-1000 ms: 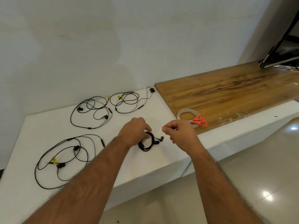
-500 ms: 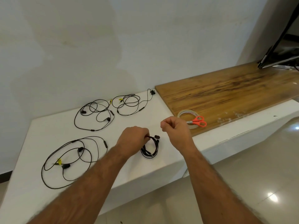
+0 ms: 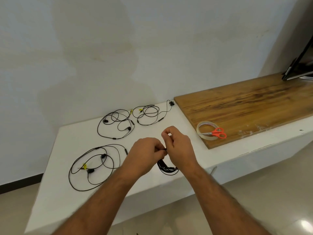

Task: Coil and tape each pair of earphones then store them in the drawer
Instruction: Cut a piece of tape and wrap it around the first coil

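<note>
Near the front edge of the worktop (image 3: 71, 192), the left hand (image 3: 144, 154) and right hand (image 3: 179, 148) both pinch the coiled earphones (image 3: 166, 168), a grip that should stay tight so the loops lie together while tape wraps around.

No words or numbers can be read anywhere here. The roll of tape (image 3: 207, 131) has some small red marks on the inside of its ring, but they are too tiny and blurry to make out. The little yellow tags (image 3: 84, 165) on the earphone wires show no letters that can be read.
</note>
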The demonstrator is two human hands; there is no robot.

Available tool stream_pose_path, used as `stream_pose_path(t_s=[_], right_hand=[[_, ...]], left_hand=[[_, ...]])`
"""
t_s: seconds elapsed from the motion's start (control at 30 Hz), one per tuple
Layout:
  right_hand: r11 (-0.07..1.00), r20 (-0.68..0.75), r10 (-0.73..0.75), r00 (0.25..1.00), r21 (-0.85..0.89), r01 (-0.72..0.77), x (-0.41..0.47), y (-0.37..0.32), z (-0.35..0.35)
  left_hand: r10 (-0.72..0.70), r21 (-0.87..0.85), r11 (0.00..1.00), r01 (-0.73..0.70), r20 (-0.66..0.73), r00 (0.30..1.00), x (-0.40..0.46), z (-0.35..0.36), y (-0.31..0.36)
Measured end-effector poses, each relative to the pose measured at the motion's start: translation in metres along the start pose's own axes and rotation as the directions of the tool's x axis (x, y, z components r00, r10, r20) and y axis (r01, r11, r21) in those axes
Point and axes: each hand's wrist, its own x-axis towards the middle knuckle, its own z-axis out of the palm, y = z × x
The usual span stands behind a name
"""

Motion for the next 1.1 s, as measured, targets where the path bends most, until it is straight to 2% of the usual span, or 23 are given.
stream_pose_path(t_s=[0.1, 0.23, 0.33, 0.5, 0.67, 0.87, 1.0, 1.1], right_hand=[[0.999, 0.000, -0.042, 0.999, 0.012, 0.042, -0.004, -0.012, 0.003], [0.997, -0.020, -0.075, 0.997, 0.034, 0.075, -0.006, -0.023, 0.003], [0.995, -0.060, -0.086, 0.994, 0.050, 0.089, -0.007, -0.027, 0.001], [0.992, -0.078, -0.106, 0.991, 0.065, 0.111, -0.009, -0.034, 0.001], [0.990, -0.051, -0.083, 0.995, 0.113, 0.088, -0.011, -0.038, 0.002], [0.955, 0.112, 0.008, 0.994, 0.294, -0.041, -0.015, -0.044, -0.013], [0.958, 0.172, 0.001, 0.985, 0.282, -0.050, -0.013, -0.041, -0.026], [0.941, 0.176, -0.018, 0.984, 0.336, -0.043, -0.008, -0.041, -0.036]], left_hand=[[-0.090, -0.266, 0.958, 0.111, 0.089, 0.992, -0.012, -0.008, -0.004], [-0.132, -0.550, 0.794, 0.258, 0.258, 0.957, -0.023, -0.015, -0.009], [-0.108, -0.647, 0.694, 0.315, 0.339, 0.935, -0.026, -0.022, -0.009], [-0.140, -0.695, 0.626, 0.353, 0.346, 0.928, -0.030, -0.025, -0.008], [-0.167, -0.654, 0.690, 0.309, 0.271, 0.948, -0.034, -0.027, -0.008], [-0.180, -0.556, 0.797, 0.236, 0.155, 0.971, -0.043, -0.031, -0.007], [-0.177, -0.517, 0.827, 0.224, 0.139, 0.974, -0.047, -0.031, -0.007], [-0.180, -0.500, 0.839, 0.216, 0.119, 0.976, -0.049, -0.035, -0.008]])
